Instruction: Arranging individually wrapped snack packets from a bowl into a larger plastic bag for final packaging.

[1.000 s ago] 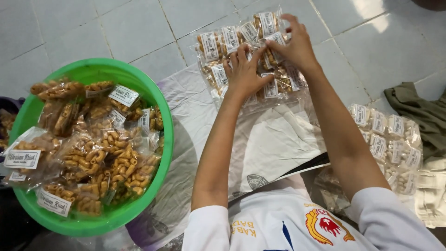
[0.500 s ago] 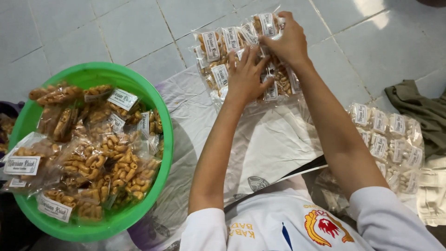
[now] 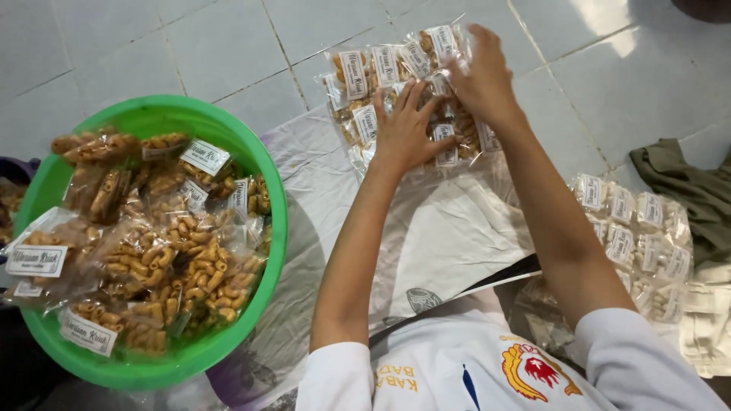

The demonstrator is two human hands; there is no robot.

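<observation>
1. The packets (image 3: 396, 84), small clear bags of brown snacks with white labels, were laid in a flat cluster at the upper centre of the frame, on a white sheet (image 3: 426, 243) spread over the tiled floor (image 3: 190, 46).
2. The left hand (image 3: 403, 129) was pressed flat on the cluster, fingers spread, nothing clasped.
3. The right hand (image 3: 483, 76) was curled over the cluster's right edge; whether a packet was pinched could not be told.
4. The rows would best be squared with light, even pressure, so labels stayed upward and the contents uncrushed.
5. A green basin (image 3: 259, 167) of more bags stood at the left; paler packets (image 3: 632, 228) lay at the right.
</observation>
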